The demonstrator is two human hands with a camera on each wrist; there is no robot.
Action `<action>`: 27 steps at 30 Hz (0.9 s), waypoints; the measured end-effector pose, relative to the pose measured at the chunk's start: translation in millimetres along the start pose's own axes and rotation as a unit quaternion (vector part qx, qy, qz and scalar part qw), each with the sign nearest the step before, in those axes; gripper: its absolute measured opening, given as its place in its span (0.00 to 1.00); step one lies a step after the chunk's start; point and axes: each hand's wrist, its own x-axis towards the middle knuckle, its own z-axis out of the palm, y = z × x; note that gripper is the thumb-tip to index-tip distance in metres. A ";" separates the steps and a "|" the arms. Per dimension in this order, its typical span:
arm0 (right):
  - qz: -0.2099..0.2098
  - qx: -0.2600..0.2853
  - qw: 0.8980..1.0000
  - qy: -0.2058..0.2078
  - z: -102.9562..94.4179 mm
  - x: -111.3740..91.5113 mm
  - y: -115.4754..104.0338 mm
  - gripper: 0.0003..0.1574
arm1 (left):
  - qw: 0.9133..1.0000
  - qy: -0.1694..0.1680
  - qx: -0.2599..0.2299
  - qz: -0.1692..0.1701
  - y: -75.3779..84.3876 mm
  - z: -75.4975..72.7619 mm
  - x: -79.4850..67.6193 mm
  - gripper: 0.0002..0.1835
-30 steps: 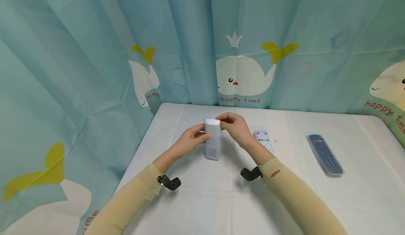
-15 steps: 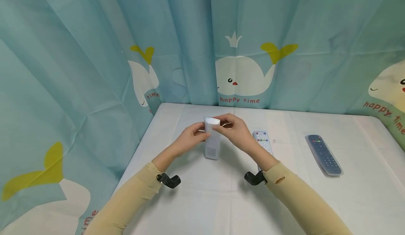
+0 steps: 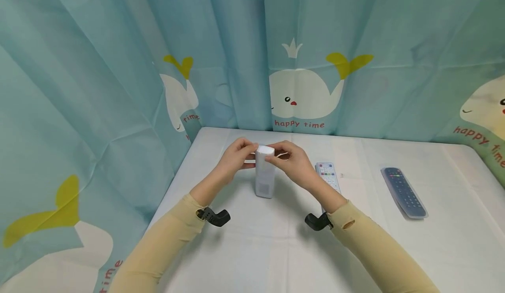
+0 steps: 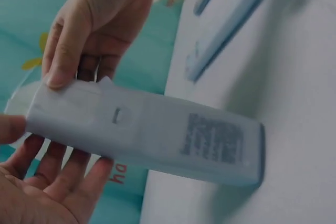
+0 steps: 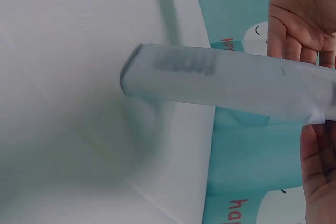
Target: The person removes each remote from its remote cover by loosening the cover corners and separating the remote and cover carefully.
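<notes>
A white remote control (image 3: 265,174) in a translucent sleeve stands on end on the table, its back turned toward me. In the left wrist view a dark label patch (image 4: 212,137) shows through the sleeve near the lower end. My left hand (image 3: 236,158) pinches the upper left edge, thumb at the top corner and fingers along the side. On the other side my right hand (image 3: 293,163) holds the upper part, thumb on the near face and fingers behind. A loose bit of the sleeve (image 5: 316,116) sticks out by the right fingertips in the right wrist view.
A white remote (image 3: 327,174) lies right of the hands, partly covered by the right forearm. Farther right lies a dark blue remote (image 3: 404,192) in a clear sleeve. A curtain (image 3: 232,65) with whale prints hangs behind the white table (image 3: 252,249).
The right thumb has come round onto the remote's near face. My left hand has shifted upward, its thumb going from the near face to the top corner. The remote stays standing.
</notes>
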 end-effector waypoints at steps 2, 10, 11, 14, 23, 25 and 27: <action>-0.002 0.001 1.000 0.001 -0.6 0.3 0.1 0.21 | 1.000 0.000 -0.007 -0.010 2.6 0.3 0.7 0.12; -0.030 -0.012 0.999 -0.001 -0.3 2.3 0.5 0.18 | 0.998 0.013 -0.027 -0.054 -6.8 -2.1 8.8 0.13; -0.034 -0.013 0.999 -0.001 0.1 2.7 0.2 0.19 | 0.998 0.016 -0.029 -0.059 -9.9 -2.2 10.4 0.13; -0.041 -0.019 0.999 -0.001 0.7 3.5 -1.0 0.20 | 0.997 0.021 -0.023 -0.067 -19.1 -1.8 14.4 0.13; -0.030 -0.032 0.999 -0.017 -3.1 8.3 -4.3 0.26 | 0.993 -0.005 0.083 -0.081 -43.9 1.9 22.8 0.10; -0.029 -0.034 0.999 -0.022 -4.2 9.7 -4.8 0.25 | 0.991 -0.013 0.099 -0.086 -46.5 2.0 23.4 0.10; -0.024 -0.031 0.999 -0.027 -5.2 10.7 -5.2 0.24 | 0.989 -0.020 0.119 -0.088 -47.8 1.5 23.5 0.09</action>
